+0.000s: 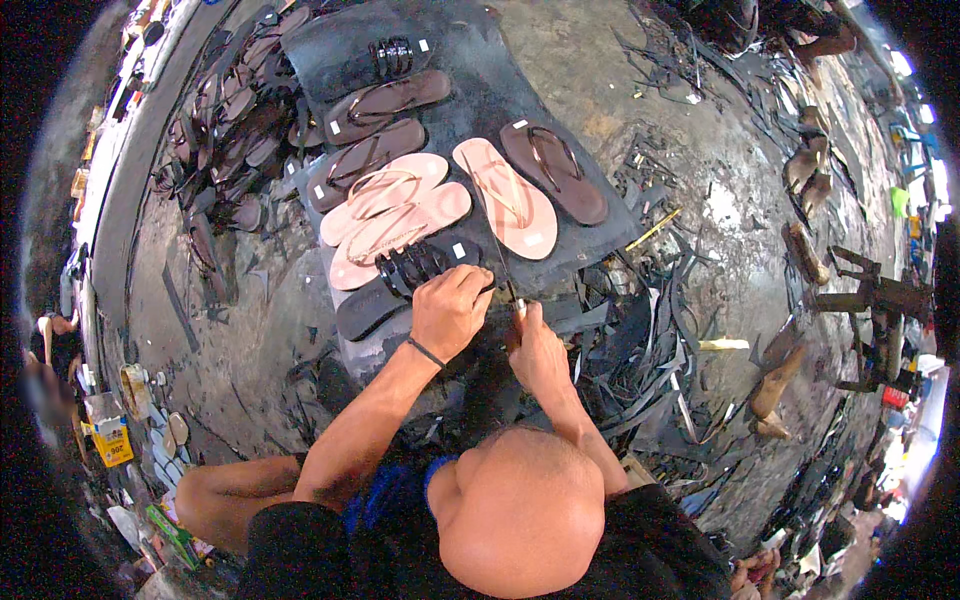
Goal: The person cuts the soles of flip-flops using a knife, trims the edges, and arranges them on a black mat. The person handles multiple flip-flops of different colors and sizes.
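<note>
My left hand [452,308], with a black band at the wrist, is closed on the right end of a black strappy sandal [370,312] lying on the dark sheet [530,85]. My right hand [541,350] grips a knife [520,305], its thin blade pointing away from me, close to the sandal's end. Just beyond the black sandal lie two pink flip-flops [352,262]. Another pink flip-flop [528,222] rests to the right, beside a brown flip-flop [580,198]. Farther off are two more brown flip-flops [420,90] and a second black strappy sandal [345,70].
A heap of dark sandals [225,125] sits at the far left. Black cut scraps [640,345] litter the floor on my right, with a yellow stick [655,228] among them. Wooden shoe lasts [778,385] and a dark metal stand [870,300] are farther right. A yellow container [112,440] stands at left.
</note>
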{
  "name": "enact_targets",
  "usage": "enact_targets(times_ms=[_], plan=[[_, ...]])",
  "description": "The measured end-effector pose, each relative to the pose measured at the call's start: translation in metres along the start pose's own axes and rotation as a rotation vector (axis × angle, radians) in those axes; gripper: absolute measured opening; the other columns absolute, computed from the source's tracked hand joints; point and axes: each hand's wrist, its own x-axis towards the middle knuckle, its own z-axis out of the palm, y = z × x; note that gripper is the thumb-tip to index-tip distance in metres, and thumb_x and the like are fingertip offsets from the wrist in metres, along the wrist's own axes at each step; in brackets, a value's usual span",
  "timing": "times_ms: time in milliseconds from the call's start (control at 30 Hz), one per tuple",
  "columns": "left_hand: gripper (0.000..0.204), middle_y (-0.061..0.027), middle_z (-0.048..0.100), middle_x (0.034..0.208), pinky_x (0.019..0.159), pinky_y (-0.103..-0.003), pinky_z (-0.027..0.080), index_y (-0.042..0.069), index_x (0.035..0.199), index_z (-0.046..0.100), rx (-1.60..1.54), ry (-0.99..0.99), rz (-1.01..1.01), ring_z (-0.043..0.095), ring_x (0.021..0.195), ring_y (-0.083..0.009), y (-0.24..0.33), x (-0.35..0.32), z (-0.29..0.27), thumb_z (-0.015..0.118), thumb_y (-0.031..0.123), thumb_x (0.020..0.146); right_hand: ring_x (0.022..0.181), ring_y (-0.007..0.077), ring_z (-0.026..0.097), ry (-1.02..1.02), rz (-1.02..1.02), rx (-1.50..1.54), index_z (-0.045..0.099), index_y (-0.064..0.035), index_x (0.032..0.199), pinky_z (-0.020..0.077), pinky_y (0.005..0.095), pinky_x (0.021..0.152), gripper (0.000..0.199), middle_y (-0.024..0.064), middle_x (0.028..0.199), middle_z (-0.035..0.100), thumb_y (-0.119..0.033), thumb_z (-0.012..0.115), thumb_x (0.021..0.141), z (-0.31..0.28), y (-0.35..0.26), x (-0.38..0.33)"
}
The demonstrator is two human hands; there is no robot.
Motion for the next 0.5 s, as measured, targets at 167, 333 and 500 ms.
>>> enact_targets(times_ms=[167,333,500], plan=[[0.013,-0.0106,0.072,0.092,0.07,-0.036,0.057,0.002,0.091,0.071,-0.016,0.044,-0.022,0.071,0.081,-0.0282,0.007,0.006,-0.01,0.076,0.009,0.081,0.092,0.0495,0.065,-0.028,-0.127,-0.117,0.049,0.0034,0.124,0.0539,0.053,0.075,0.046,0.0303,0.098,0.066,-0.008,0.066,0.082,0.025,0.034,0.038],[0.015,-0.0076,0.07,0.091,0.069,-0.035,0.057,0.003,0.09,0.068,-0.046,0.118,0.008,0.07,0.08,-0.0265,0.013,0.016,-0.018,0.076,0.006,0.077,0.104,0.0478,0.061,-0.041,-0.139,-0.036,0.056,-0.0068,0.131,0.0505,0.0502,0.087,0.041,0.0265,0.116,0.065,-0.006,0.057,0.09,0.044,0.054,0.079],[0.015,-0.0084,0.07,0.09,0.069,-0.035,0.057,0.002,0.088,0.068,-0.042,0.133,0.018,0.07,0.079,-0.0269,0.017,0.015,-0.031,0.077,0.003,0.076,0.116,0.0375,0.06,0.316,-0.531,0.06,0.052,-0.0068,0.141,0.0483,0.0416,0.098,0.048,0.0184,0.131,0.062,-0.007,0.056,0.093,0.031,0.023,0.093]])
